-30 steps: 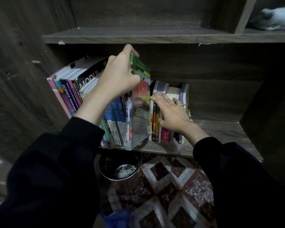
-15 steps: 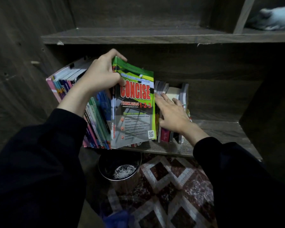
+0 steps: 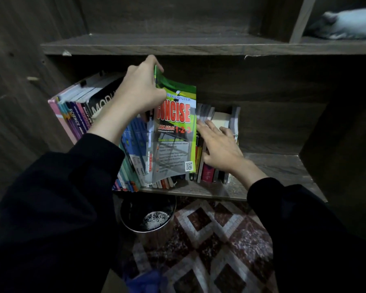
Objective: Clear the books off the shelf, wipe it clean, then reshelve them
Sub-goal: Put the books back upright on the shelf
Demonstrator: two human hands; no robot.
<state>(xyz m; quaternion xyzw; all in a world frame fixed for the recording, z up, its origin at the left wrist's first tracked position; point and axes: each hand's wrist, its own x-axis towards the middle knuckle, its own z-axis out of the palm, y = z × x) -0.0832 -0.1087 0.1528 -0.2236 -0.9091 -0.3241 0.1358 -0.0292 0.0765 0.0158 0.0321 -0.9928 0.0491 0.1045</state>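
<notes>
- The left grip [image 3: 140,89] is clenched on the top corner of a green book [image 3: 174,132] at that book's 11 o'clock, with the thumb on the front cover and the fingers behind it.
- The green book has "CONCISE" in red letters on its cover. It stands roughly upright at the middle of the shelf [image 3: 273,170], cover towards the camera. I cannot tell whether its lower edge touches the board.
- At its 9 o'clock a row of leaning books [image 3: 78,115] tilts to the left against the side wall, spines outward.
- At its 3 o'clock, just beside it, is a smaller group of upright books [image 3: 207,176].
- The right grip [image 3: 220,149] is released, its straight fingers spread flat against the front of the upright books.
- The shelf board is bare at 3 o'clock of the upright books.
- An upper shelf [image 3: 156,45] runs across at 12 o'clock, and a pale bundle [image 3: 347,24] lies in the compartment at 1 o'clock.
- At 6 o'clock of the green book, below the shelf edge, a round metal bin [image 3: 148,216] stands on a patterned floor [image 3: 220,240].
- Both forearms are in black sleeves [image 3: 51,208].
</notes>
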